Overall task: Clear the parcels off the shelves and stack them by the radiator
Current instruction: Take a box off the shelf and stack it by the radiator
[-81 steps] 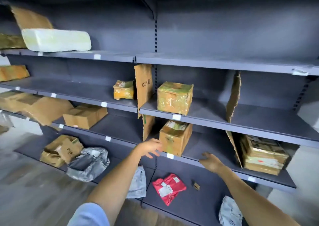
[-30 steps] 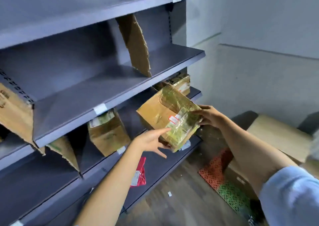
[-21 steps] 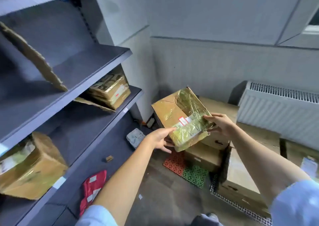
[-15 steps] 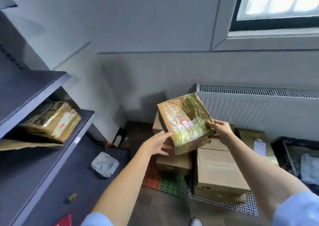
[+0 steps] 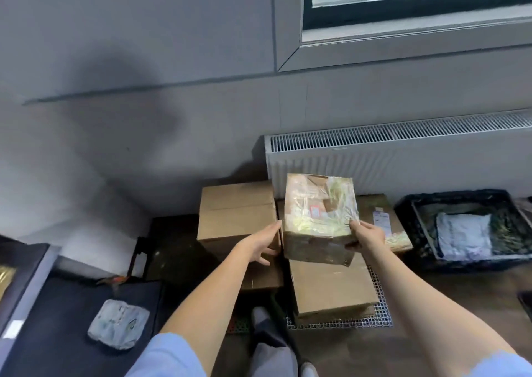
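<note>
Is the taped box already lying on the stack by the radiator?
No, both hands still hold the taped box above the stacked cartons.

parcel storeroom, cardboard boxes [image 5: 331, 286] stacked on the floor by a radiator [image 5: 403, 158], dark shelving [image 5: 26, 276]

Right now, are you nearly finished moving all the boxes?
Not yet. Several plain cardboard boxes already sit by the radiator. The taped parcel is between my left hand and right hand, above the pile. One grey mailer bag remains on the bottom shelf.
</note>
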Motion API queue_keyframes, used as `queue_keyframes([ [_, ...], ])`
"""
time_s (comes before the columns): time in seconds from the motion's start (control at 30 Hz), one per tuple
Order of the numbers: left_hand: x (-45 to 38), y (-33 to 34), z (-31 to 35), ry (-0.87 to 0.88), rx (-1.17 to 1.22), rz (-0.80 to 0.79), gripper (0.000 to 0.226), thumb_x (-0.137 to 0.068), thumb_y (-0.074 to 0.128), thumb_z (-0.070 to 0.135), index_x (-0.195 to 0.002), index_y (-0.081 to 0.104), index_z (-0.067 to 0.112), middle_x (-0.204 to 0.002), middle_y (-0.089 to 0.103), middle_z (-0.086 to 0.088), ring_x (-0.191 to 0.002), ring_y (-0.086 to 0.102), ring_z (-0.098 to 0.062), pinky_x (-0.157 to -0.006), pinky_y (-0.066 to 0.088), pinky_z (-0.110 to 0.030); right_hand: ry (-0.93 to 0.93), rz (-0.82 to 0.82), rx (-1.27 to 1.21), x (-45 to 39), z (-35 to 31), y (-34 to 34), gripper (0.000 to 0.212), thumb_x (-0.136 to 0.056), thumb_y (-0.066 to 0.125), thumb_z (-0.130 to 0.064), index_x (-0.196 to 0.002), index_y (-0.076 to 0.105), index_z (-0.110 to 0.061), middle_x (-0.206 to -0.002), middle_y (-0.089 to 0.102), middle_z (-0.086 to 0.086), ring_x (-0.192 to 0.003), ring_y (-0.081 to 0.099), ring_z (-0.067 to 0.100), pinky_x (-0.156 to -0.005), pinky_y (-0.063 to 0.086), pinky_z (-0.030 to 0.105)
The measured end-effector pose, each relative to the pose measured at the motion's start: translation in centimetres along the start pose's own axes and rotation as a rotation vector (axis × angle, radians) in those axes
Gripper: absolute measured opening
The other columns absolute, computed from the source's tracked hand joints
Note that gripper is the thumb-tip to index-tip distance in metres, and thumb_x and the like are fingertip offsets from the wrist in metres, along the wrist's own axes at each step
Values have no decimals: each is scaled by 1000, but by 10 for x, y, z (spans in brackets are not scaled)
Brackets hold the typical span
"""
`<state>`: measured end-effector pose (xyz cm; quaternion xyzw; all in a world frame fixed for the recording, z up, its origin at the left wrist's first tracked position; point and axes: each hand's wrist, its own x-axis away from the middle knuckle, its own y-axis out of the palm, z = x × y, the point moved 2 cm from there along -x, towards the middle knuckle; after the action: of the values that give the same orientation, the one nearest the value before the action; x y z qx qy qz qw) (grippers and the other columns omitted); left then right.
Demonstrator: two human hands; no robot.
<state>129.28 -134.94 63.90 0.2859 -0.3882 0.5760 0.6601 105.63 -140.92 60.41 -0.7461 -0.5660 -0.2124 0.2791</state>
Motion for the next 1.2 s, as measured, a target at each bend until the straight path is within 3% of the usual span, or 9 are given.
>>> queue_keyframes([
  [0.1, -18, -34, 9, -33, 32, 29, 60, -94, 34, 57, -146, 21, 29, -152, 30, -7, -135, 37, -33, -104, 36, -51, -97, -94, 160, -6, -17, 61, 36, -89, 61, -21, -119, 63, -2, -100, 64, 14, -82, 58, 28, -57, 54, 38],
  [0.27, -47, -119, 14, -66, 92, 133, 48, -96, 48, 28, -141, 30, 25, -147, 39, -7, -132, 41, -29, -102, 40, -48, -64, -204, 236, -23, -39, 165, 36, -92, 58, -21, -123, 61, -4, -94, 63, 12, -70, 57, 25, -43, 49, 28],
  [0.37, -72, -158, 16, -33, 141, 207, 53, -96, 49, 21, -144, 28, 29, -149, 37, -5, -135, 37, -28, -102, 40, -48, 0, -241, 213, -40, -42, 210, 34, -93, 55, -21, -124, 60, -7, -92, 60, 10, -62, 51, 20, -54, 47, 30],
  [0.53, -103, -191, 9, -11, 227, 326, 59, -96, 48, 31, -147, 20, 36, -152, 33, -2, -139, 32, -28, -106, 34, -51, 110, -388, 434, -66, -31, 260, 35, -95, 47, -15, -130, 51, -15, -115, 59, 11, -89, 54, 26, -79, 39, 37],
  [0.7, -103, -187, -13, -121, 157, 235, 55, -98, 41, 31, -148, 18, 37, -154, 26, -1, -140, 30, -26, -106, 35, -47, 191, -445, 581, -65, -14, 279, 24, -90, 35, -1, -105, 49, -13, -85, 49, 9, -71, 43, 20, -65, 34, 27],
  [0.97, -15, -190, -44, -124, 167, 343, 49, -101, 34, 23, -149, 22, 28, -152, 31, -5, -134, 39, -25, -106, 37, -41, 11, -610, 794, -7, -53, 288, 39, -97, 41, -18, -130, 46, 2, -131, 52, 21, -122, 49, 35, -102, 40, 42],
  [1.07, 41, -189, -68, -103, 213, 453, 49, -101, 33, 24, -149, 23, 27, -150, 35, -6, -133, 41, -25, -104, 38, -40, -84, -766, 820, 37, -65, 306, 38, -98, 41, -20, -131, 46, 0, -126, 56, 19, -117, 52, 34, -96, 41, 42],
  [1.13, 86, -185, -92, -92, 256, 534, 48, -102, 32, 23, -149, 23, 25, -151, 34, -5, -134, 40, -25, -104, 38, -39, -159, -865, 835, 75, -65, 323, 38, -97, 42, -17, -131, 47, 1, -111, 59, 19, -94, 56, 30, -78, 43, 35],
  [1.2, 135, -178, -123, -94, 287, 611, 47, -102, 31, 21, -149, 23, 23, -152, 33, -2, -135, 40, -25, -104, 39, -39, -231, -975, 874, 126, -56, 339, 38, -98, 42, -16, -132, 46, 2, -116, 60, 24, -83, 55, 29, -70, 42, 32],
])
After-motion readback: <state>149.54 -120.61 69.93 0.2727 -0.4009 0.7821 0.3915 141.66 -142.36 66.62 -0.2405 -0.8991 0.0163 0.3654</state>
